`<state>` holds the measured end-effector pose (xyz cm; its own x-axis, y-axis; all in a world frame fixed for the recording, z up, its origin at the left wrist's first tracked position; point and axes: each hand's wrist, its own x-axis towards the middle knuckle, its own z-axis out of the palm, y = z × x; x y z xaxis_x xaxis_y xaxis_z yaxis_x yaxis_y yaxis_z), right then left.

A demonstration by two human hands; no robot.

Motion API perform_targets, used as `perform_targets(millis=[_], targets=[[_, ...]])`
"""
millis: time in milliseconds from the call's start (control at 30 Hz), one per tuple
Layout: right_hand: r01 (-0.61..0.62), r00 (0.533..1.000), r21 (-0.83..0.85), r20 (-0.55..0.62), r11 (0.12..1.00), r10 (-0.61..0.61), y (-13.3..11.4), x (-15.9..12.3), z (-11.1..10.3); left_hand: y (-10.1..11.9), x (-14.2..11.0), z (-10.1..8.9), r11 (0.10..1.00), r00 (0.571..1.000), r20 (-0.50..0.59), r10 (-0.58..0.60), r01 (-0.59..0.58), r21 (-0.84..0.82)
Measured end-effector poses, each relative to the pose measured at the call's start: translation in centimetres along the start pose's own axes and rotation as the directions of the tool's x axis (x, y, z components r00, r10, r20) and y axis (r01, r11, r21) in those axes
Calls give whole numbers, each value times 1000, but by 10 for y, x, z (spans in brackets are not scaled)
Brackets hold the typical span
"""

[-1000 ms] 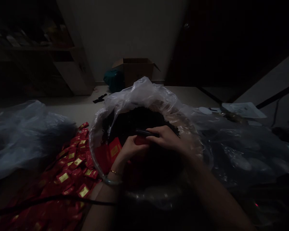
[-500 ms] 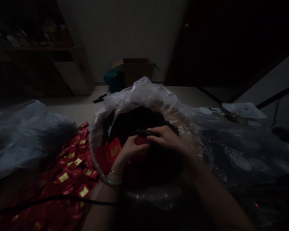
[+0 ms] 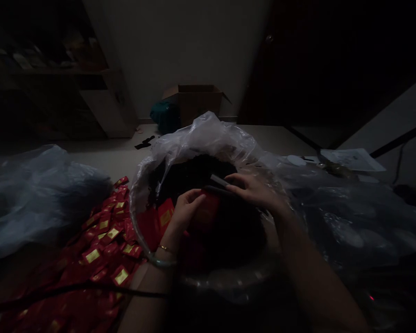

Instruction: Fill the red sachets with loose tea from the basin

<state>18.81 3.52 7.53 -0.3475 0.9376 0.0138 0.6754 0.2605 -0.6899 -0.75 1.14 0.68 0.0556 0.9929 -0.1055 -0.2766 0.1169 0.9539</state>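
Note:
Between the fingers and thumb of my left hand is the upper edge of a dark red packet. My right hand grips a slim two-armed clamp, its grey upper arm raised apart from the dark lower arm. That lower arm lies by the packet's top edge. Both hands are over a large round container lined with a clear plastic bag. Dark, crinkly loose material like tea leaves fills much of it. Another red packet with a gold label lies inside, left of my left hand.
Many small red packets with gold labels are heaped at the left, beside a clear plastic bag. Behind the container stand an open cardboard box and a teal bag. More clear plastic spreads to the right. A black cord crosses the lower left.
The clamp's arms were together at the packet's top edge and now are apart. My right hand has moved slightly right and up; my left hand has shifted slightly left, still on the packet.

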Motion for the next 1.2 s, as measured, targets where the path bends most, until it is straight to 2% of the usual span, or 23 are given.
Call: perform_targets(millis=[100,267,367,467,533,600,667,700,733,800,867,933,1067,1200], targets=[[-45,999,-9,18,999,45,19,1,-10,-1,2,-2,998,998,-68,-3,-2,-66],[-44,992,21,122,999,41,68,5,-20,-1,3,-5,1000,989,-147,-5,4,-8],[-227,949,-83,204,970,239,100,5,-26,0,3,-4,999,981,-192,-39,36,-21],[-358,903,-247,155,900,402,118,6,-32,0,3,-2,996,979,-195,-62,46,-82],[-350,917,-307,82,885,391,114,8,-31,0,4,-2,992,980,-187,-74,53,-113],[-272,958,-284,10,919,286,92,11,-21,-1,4,-2,991,981,-177,-81,60,-117],[-93,995,-132,-50,987,87,59,14,-4,-1,3,-2,993,984,-157,-82,66,-100],[-3,998,-35,-62,999,1,41,15,8,-1,3,-2,993,987,-139,-82,69,-92],[68,995,51,-72,996,-64,25,16,19,-1,3,-3,994,990,-117,-79,70,-83],[133,991,169,-45,977,-127,1,16,40,-2,2,-3,996,994,-85,-68,63,-57],[121,991,194,-84,974,-106,-9,16,53,-2,2,-3,998,996,-68,-62,61,-27],[78,993,206,-108,976,-57,-8,16,58,-2,3,-3,998,997,-48,-63,63,2],[62,996,260,-76,964,-44,1,17,53,-2,2,-2,998,998,15,-61,60,20],[26,1000,303,-17,953,-21,4,17,45,0,1,-2,995,998,17,-66,65,80]])
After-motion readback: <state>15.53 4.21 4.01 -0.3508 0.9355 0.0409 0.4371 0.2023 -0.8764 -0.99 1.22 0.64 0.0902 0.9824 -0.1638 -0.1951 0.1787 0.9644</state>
